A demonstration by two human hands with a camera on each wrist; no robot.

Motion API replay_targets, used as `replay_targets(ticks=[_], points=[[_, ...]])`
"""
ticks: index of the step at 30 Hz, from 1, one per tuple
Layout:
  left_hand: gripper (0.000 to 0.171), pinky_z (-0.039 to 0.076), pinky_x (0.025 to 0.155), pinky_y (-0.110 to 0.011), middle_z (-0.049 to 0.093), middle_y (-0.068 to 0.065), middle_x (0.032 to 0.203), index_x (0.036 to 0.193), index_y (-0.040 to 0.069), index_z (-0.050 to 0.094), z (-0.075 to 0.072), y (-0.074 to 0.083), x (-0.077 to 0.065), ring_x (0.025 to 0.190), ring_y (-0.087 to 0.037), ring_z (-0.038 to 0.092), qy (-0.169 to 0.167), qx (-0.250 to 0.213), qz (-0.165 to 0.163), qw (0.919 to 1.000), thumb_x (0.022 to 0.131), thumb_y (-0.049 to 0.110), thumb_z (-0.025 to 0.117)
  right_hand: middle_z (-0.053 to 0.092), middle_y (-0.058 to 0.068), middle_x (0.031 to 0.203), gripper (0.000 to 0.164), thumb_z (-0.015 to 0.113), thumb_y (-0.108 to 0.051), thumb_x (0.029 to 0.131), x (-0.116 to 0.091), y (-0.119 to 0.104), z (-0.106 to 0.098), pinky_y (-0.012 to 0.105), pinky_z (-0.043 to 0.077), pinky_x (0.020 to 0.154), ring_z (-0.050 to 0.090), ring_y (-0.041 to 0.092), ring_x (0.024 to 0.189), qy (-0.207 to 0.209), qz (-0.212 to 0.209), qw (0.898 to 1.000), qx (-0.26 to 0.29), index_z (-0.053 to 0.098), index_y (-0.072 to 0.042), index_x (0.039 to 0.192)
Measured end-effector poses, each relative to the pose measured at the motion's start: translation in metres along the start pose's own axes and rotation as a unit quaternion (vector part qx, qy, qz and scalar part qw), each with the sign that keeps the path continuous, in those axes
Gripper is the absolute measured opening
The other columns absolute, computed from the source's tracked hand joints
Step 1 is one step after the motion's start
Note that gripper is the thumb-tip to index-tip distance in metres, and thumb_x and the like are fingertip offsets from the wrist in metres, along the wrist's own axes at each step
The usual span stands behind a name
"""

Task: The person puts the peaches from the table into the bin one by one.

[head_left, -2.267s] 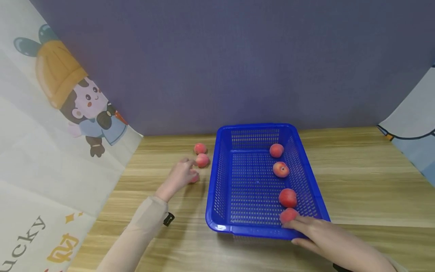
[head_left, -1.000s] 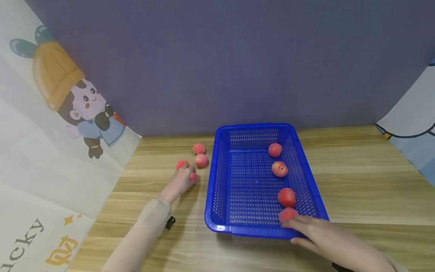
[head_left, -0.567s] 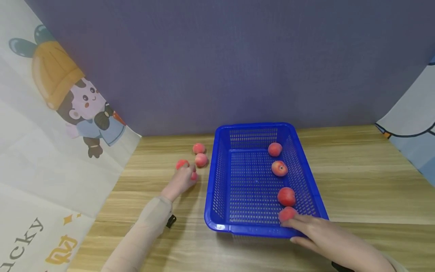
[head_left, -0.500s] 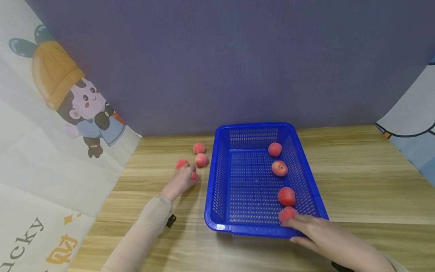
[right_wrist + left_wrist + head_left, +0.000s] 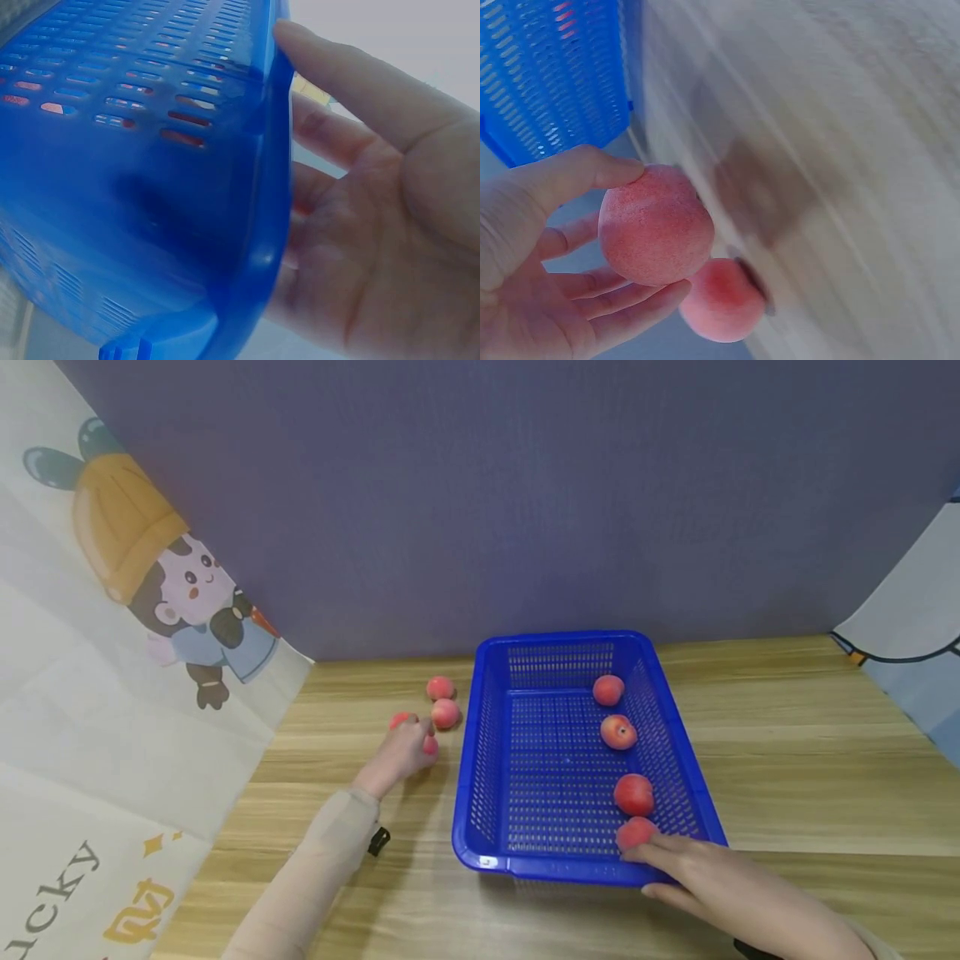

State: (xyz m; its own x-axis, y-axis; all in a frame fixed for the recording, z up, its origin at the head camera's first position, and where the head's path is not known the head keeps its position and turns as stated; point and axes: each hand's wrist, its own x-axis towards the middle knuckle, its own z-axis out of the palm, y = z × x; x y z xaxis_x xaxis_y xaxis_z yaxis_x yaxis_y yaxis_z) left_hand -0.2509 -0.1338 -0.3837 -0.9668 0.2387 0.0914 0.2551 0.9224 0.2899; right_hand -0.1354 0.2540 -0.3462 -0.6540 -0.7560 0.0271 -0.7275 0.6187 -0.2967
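Left of blue basket [image 5: 480,760], head view: my left hand [image 5: 401,752] curled round peach [image 5: 429,745] on wooden table [image 5: 787,752], three more peaches [image 5: 444,713] close by. My right hand [image 5: 693,872] on basket's near right corner, fingers over rim, thumb outside; four peaches inside along right wall.

Left wrist view: thumb and fingers [image 5: 592,169] clasp peach [image 5: 656,225]; second peach [image 5: 721,300] just below it.

Right wrist view: my right hand [image 5: 375,225] grips basket rim [image 5: 270,195].

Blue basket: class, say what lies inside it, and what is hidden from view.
Inside the blue basket, four peaches line its right side on a perforated floor. The right hand grips the near corner, partly covering the nearest peach. The table beneath is mostly hidden.
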Motion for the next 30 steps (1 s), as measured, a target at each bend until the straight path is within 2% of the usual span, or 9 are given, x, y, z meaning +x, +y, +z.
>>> replay_targets(ticks=[5, 7, 12, 17, 24, 30], points=[[0.026, 0.045, 0.068, -0.035, 0.053, -0.014, 0.087, 0.091, 0.0, 0.057, -0.013, 0.007, 0.002, 0.079, -0.024, 0.05, -0.016, -0.01, -0.02, 0.9996, 0.066, 0.007, 0.062, 0.062, 0.001, 0.103, 0.03, 0.053, -0.035, 0.086, 0.0, 0.0, 0.0, 0.038, 0.05, 0.07, 0.059, 0.018, 0.091, 0.01, -0.005, 1.0, -0.008, 0.058, -0.018, 0.11], [0.025, 0.045, 0.069, -0.036, 0.053, -0.016, 0.09, 0.09, 0.0, 0.057, -0.019, 0.009, 0.003, 0.082, -0.025, 0.05, -0.017, -0.013, -0.023, 0.9995, 0.066, 0.007, 0.061, 0.062, 0.002, 0.104, 0.031, 0.052, -0.036, 0.086, 0.0, -0.001, 0.0, 0.038, 0.05, 0.071, 0.059, 0.02, 0.092, 0.001, 0.001, 1.0, 0.0, 0.058, -0.018, 0.111], [0.031, 0.047, 0.067, -0.036, 0.055, -0.018, 0.093, 0.096, -0.002, 0.056, -0.032, 0.014, 0.005, 0.082, -0.028, 0.053, -0.007, -0.012, -0.003, 0.9999, 0.067, 0.009, 0.062, 0.062, 0.005, 0.105, 0.033, 0.051, -0.037, 0.087, -0.001, -0.001, -0.002, 0.039, 0.049, 0.072, 0.06, 0.023, 0.092, -0.02, 0.011, 1.0, 0.02, 0.057, -0.017, 0.112], [0.036, 0.047, 0.065, -0.034, 0.055, -0.019, 0.094, 0.099, -0.004, 0.056, -0.044, 0.022, 0.007, 0.079, -0.028, 0.054, 0.0, -0.015, 0.024, 0.9996, 0.068, 0.009, 0.065, 0.062, 0.005, 0.105, 0.034, 0.05, -0.038, 0.087, -0.001, 0.0, -0.002, 0.039, 0.049, 0.072, 0.06, 0.024, 0.093, -0.024, 0.013, 0.999, 0.024, 0.057, -0.016, 0.112], [0.035, 0.048, 0.066, -0.036, 0.054, -0.021, 0.098, 0.097, 0.0, 0.055, -0.058, 0.036, 0.009, 0.081, -0.03, 0.055, 0.011, -0.009, 0.032, 0.9994, 0.066, 0.01, 0.068, 0.062, 0.002, 0.104, 0.032, 0.052, -0.036, 0.086, 0.0, 0.0, -0.001, 0.038, 0.05, 0.07, 0.06, 0.019, 0.092, -0.006, 0.0, 1.0, 0.007, 0.058, -0.018, 0.111], [0.036, 0.046, 0.068, -0.033, 0.055, -0.015, 0.094, 0.101, 0.004, 0.058, -0.07, 0.046, 0.015, 0.079, -0.025, 0.055, 0.007, -0.018, 0.035, 0.9992, 0.07, 0.017, 0.069, 0.062, 0.003, 0.104, 0.031, 0.052, -0.035, 0.086, 0.0, 0.0, -0.002, 0.039, 0.05, 0.07, 0.06, 0.02, 0.092, -0.006, 0.001, 1.0, 0.008, 0.058, -0.017, 0.111]])
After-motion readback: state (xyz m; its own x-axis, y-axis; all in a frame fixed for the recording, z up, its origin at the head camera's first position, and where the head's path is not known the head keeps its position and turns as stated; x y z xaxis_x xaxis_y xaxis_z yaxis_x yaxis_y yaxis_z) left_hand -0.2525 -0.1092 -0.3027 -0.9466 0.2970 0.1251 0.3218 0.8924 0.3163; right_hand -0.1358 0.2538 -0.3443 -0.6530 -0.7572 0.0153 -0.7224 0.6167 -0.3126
